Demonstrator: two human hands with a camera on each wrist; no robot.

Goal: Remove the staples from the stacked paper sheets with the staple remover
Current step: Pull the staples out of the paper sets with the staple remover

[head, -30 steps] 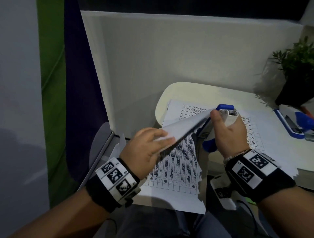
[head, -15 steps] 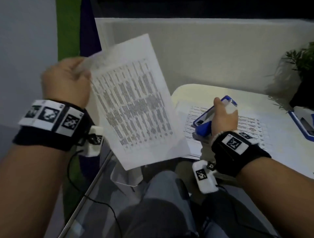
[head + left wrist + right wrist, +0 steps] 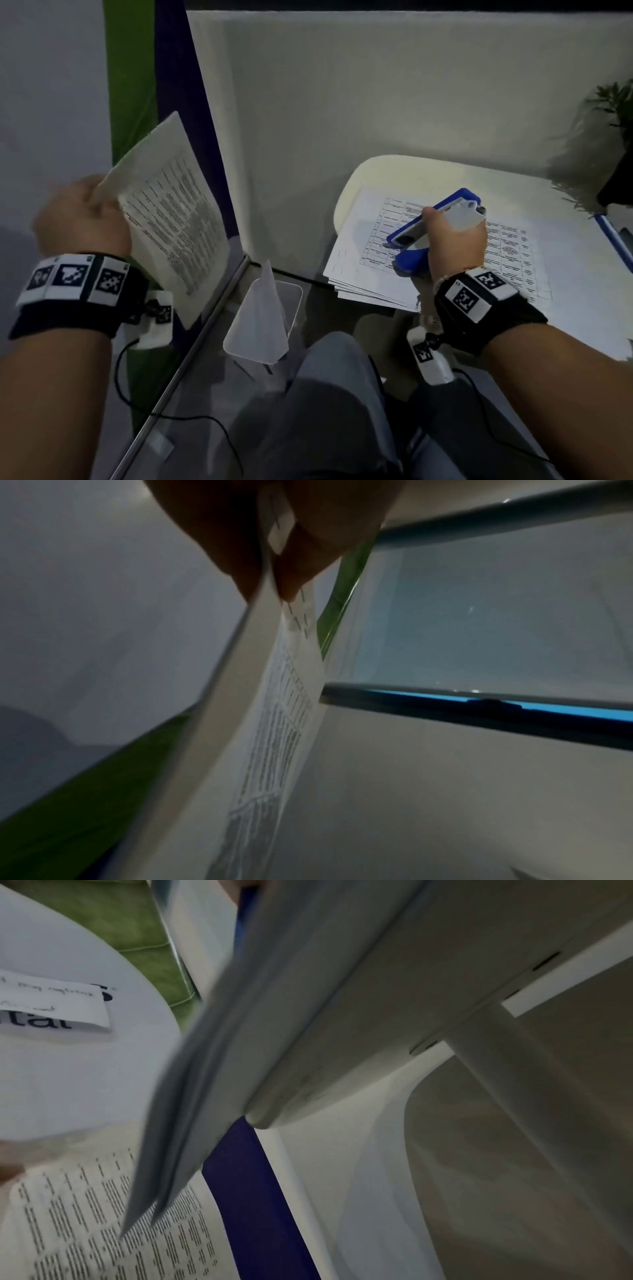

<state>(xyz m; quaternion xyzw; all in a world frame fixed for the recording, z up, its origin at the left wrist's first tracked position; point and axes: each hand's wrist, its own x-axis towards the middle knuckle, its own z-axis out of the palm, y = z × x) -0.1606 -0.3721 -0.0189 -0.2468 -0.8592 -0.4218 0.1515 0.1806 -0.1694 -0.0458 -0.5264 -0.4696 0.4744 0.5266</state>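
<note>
Left hand [image 3: 82, 219] pinches sheet [image 3: 174, 219]; right hand [image 3: 455, 240] grips staple remover [image 3: 435, 226]

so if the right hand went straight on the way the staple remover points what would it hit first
Probably the potted plant at the far right. The right hand aims the staple remover that way over the paper stack, but depth is unclear.

All 3 views are dim, grainy and cool grey. In the head view the white surface [image 3: 394, 169] at right is brightest, and the bottom sinks into shadow. In the left wrist view the fingers [image 3: 318, 542] are dark silhouettes. In the right wrist view the paper stack [image 3: 192, 1096] is motion-blurred.
</note>
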